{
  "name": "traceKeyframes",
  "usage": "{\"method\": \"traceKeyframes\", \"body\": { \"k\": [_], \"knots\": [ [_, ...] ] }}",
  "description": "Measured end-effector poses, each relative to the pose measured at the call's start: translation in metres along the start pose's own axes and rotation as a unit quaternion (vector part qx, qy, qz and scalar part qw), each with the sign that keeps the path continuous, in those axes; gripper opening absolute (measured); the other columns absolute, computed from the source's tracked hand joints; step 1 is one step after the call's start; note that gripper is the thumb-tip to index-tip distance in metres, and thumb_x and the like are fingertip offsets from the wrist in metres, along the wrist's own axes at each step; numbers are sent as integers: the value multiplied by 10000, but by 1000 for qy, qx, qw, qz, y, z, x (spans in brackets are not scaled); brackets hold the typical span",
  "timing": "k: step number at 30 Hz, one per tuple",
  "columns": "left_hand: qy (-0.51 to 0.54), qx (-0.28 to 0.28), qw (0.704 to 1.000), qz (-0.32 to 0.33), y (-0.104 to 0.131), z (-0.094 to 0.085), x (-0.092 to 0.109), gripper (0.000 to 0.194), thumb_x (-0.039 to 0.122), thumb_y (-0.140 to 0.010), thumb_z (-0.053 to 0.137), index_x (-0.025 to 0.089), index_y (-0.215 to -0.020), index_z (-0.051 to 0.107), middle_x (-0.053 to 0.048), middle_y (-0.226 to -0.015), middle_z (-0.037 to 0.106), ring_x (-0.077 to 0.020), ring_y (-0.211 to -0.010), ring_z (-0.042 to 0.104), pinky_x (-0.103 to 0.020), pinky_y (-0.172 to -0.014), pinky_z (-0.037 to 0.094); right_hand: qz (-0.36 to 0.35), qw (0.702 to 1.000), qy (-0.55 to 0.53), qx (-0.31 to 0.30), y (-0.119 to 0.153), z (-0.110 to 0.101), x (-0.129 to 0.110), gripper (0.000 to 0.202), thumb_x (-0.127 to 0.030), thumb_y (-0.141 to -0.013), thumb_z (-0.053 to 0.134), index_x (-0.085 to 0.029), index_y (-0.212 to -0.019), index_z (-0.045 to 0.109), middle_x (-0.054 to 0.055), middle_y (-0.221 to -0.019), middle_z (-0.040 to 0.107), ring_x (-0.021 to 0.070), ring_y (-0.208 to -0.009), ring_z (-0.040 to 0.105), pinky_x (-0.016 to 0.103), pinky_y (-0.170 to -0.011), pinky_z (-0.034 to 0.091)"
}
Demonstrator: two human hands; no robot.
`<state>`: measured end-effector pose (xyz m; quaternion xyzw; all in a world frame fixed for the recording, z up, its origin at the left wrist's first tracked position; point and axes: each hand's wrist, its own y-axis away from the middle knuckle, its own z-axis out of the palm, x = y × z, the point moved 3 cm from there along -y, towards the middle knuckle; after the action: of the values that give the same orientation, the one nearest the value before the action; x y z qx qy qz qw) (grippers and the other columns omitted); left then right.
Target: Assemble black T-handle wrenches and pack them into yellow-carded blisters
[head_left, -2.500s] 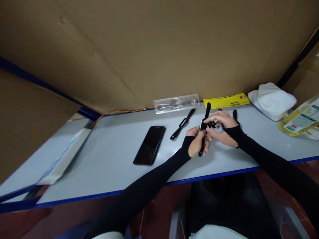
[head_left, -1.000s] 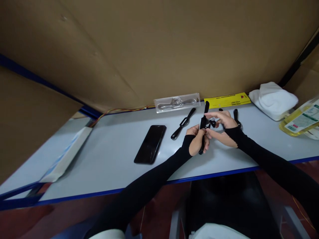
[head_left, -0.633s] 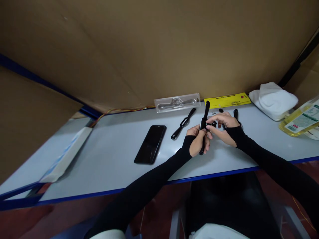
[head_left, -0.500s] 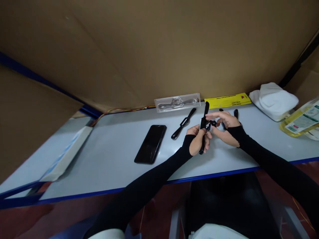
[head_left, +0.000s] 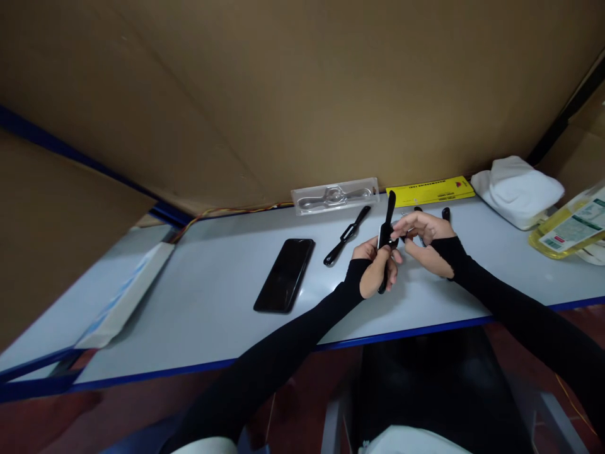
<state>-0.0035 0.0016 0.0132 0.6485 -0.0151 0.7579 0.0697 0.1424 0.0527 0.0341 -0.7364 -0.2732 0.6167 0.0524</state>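
Observation:
My left hand (head_left: pixel 377 267) is wrapped round the lower middle of a black two-handled tool (head_left: pixel 390 208), whose long handle points away from me. Just to its right, my right hand (head_left: pixel 428 243) has its thumb and fingers curled at the tool's middle, around a small dark part too hidden to make out. Left of the hands, a similar black tool (head_left: pixel 347 235) lies slanted on the table. Behind my right hand, the ends of other black handles (head_left: pixel 446 214) show.
A black phone (head_left: pixel 284 275) lies left of the hands. Along the back are a clear plastic package (head_left: pixel 335 196), a yellow card (head_left: pixel 429 191) and a white cloth bundle (head_left: pixel 517 191). A bottle of yellow liquid (head_left: pixel 570 225) lies at the right, a long flat box (head_left: pixel 127 293) at the left.
My right hand's fingers have shifted slightly, and the small dark part between the hands shows less. My left hand keeps its hold on the tool.

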Motion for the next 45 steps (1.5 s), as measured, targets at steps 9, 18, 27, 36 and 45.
{"method": "traceKeyframes", "body": {
  "k": [9,18,27,36,45],
  "knots": [
    [6,-2,1000,-2,-1,-1,-2,378,552,-902,648,194,-806,577,17,-426,585,-122,-249,456,-212,-283,336,-34,990,129,46,2,-7,-9,210,-208,-848,707,-240,-1054,735,77,-1058,795,235,-970,704,359,-767,544],
    [5,-8,1000,-3,0,0,1,343,526,-889,639,201,-825,554,23,-421,584,-127,-252,461,-205,-273,337,-39,991,126,18,2,-4,-8,313,-235,-825,729,-237,-1136,763,80,-1122,784,248,-1036,677,358,-780,519],
    [8,-4,1000,-21,-3,-1,-3,354,527,-881,656,190,-828,563,18,-452,592,-121,-258,457,-222,-284,339,-27,993,113,-1,4,-4,-18,257,-214,-880,714,-230,-1137,706,65,-1082,818,239,-1034,719,371,-849,519],
    [17,-9,1000,-5,-1,0,-1,316,499,-884,651,202,-844,551,29,-438,586,-128,-254,456,-220,-273,334,-35,991,126,6,5,-4,-16,239,-172,-876,638,-226,-1097,710,78,-1084,800,229,-1010,697,348,-800,516],
    [10,-2,1000,9,-1,0,3,356,535,-892,656,202,-827,549,28,-431,584,-119,-254,457,-211,-284,339,-14,997,77,-17,3,-2,-12,319,-180,-821,656,-231,-1131,712,73,-1107,816,243,-1068,748,372,-846,523]
  ]
}}
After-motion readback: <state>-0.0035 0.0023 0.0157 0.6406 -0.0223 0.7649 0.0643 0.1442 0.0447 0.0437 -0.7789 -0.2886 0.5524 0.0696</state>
